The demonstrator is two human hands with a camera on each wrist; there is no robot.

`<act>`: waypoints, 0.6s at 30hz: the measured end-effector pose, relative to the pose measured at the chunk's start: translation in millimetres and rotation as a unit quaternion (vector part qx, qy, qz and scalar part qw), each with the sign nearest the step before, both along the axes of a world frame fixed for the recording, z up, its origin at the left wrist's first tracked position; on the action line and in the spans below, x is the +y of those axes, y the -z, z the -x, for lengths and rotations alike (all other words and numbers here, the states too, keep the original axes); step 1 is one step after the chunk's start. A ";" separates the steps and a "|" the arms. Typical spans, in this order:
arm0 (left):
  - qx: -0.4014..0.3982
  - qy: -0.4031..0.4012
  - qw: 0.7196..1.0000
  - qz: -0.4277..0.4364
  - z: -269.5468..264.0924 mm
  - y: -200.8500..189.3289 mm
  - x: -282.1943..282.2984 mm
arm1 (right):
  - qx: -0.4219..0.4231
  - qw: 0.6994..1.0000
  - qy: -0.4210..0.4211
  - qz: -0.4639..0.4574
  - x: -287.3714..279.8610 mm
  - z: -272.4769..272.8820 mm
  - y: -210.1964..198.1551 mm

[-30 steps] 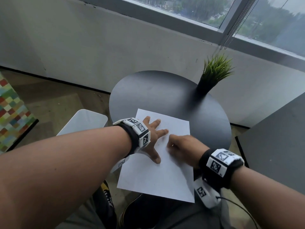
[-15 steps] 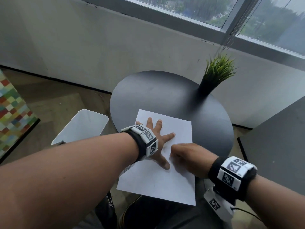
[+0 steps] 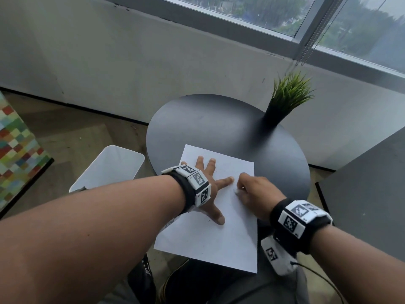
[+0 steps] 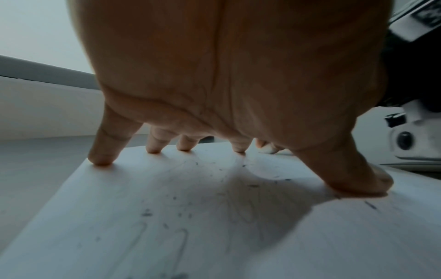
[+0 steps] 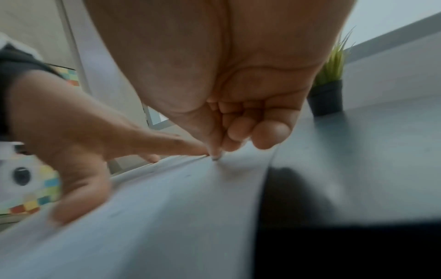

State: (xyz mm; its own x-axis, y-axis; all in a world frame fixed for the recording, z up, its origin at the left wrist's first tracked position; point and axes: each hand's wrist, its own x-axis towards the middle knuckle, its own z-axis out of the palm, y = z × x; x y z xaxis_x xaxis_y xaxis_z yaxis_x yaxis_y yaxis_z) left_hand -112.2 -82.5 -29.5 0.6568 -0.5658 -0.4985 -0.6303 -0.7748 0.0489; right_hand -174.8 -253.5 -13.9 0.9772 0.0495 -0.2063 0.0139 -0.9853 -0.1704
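A white paper sheet [image 3: 208,244] lies on the round black table [image 3: 219,121], its near part hanging over the table's edge. My left hand [image 3: 215,187] presses flat on it with fingers spread, fingertips [image 4: 100,160] and thumb down. In the left wrist view the paper [image 4: 167,226] shows faint pencil lines and dark specks. My right hand [image 3: 252,189] is curled, pinching a small tool whose grey tip [image 5: 216,157] touches the paper [image 5: 167,207] right at the left index fingertip. Most of the tool is hidden inside the right hand.
A potted grass plant [image 3: 287,95] stands at the table's far right edge. A white bin [image 3: 109,167] sits on the floor to the left, a checked colourful block [image 3: 15,145] further left. A grey surface [image 3: 372,194] lies right of the table. My legs are below the paper.
My right hand has slid away from me along the left index finger, up to its tip. The left hand stays spread and pressed on the paper.
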 end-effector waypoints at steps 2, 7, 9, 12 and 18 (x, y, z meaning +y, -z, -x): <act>-0.001 0.001 1.000 0.007 0.7 0.1 1.0 | 0.008 0.997 -0.070 -0.015 20.9 11.4 5.7; -0.003 -0.002 1.000 0.009 3.5 -5.7 3.6 | 0.029 0.999 -0.016 -0.012 -1.6 -2.5 0.9; -0.011 -0.002 1.000 0.006 6.0 -8.9 4.9 | 0.016 0.998 0.062 -0.001 -22.8 -11.0 -3.8; -0.050 0.003 0.999 0.005 6.4 -11.1 8.3 | -0.025 0.994 0.097 -0.053 -30.1 -14.2 -9.6; -0.102 0.008 0.995 0.007 6.9 -14.8 9.3 | 0.025 0.994 0.086 -0.058 -16.3 -8.5 1.4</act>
State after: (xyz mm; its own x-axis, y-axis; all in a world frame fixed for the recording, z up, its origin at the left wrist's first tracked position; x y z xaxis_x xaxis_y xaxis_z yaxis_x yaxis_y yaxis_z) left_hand -119.1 -73.2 -14.7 0.7350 -0.5827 -0.3467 -0.6399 -0.7652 -0.0706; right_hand -166.3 -269.8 -15.3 0.9621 -0.0913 -0.2571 -0.1643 -0.9461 -0.2790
